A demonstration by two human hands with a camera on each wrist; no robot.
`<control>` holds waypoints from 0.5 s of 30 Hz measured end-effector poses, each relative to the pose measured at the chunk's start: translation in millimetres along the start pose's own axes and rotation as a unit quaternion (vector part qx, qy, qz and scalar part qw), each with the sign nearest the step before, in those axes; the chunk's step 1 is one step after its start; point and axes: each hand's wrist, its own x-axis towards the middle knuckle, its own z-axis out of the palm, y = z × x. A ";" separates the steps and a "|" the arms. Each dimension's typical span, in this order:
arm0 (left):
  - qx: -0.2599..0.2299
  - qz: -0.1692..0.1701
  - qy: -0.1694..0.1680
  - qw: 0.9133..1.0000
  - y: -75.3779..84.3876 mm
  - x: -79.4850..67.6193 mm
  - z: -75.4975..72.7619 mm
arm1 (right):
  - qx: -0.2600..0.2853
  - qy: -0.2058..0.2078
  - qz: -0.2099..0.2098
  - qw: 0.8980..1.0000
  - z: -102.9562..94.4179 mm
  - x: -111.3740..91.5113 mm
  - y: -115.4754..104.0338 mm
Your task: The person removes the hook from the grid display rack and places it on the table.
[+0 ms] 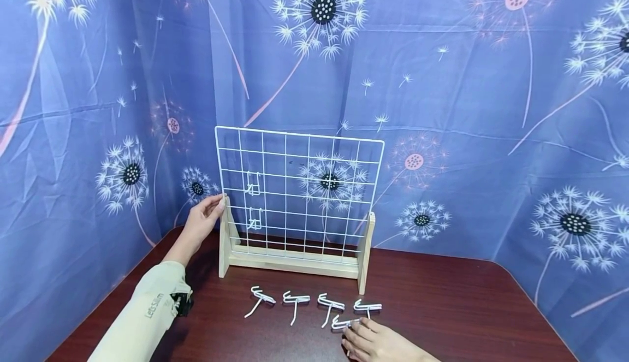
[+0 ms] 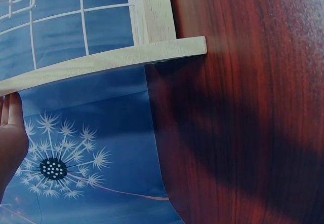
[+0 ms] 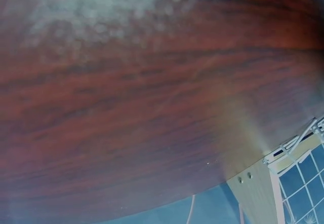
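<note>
Head: left hand [image 1: 200,221] is at the top of the left upright [image 1: 224,242] of the wooden stand [image 1: 295,262]; can't tell if it's pinching or just pressing. White wire grid panel [image 1: 285,193] stands in it, upper hook [image 1: 253,188] and lower hook [image 1: 255,223] hung on its left part. Four white wire hooks [image 1: 331,303] lie in a row on the table [image 1: 442,291]; right hand [image 1: 378,343], fingers curled, grips a fifth hook [image 1: 340,324] just nearside of the row's right end. Snag risk: its neighbour's peg is right there, a careless lift could drag it. Left wrist: fingertips [image 2: 14,102] on the upright's outer edge; a hard sideways shove could skid or tip the stand. Right wrist: tabletop, right upright [image 3: 258,191], two screws [image 3: 245,177]; no hand in shot, grip unverifiable here.
</note>
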 end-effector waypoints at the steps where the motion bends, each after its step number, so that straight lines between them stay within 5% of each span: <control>1: 0.001 -0.004 -0.001 1.000 -0.2 0.8 -0.2 | -0.003 0.000 -0.001 1.000 -0.1 0.0 0.0; 15: 0.013 0.005 0.002 1.000 -1.7 0.4 -0.1 | 0.016 0.012 0.021 1.000 -10.1 10.2 11.0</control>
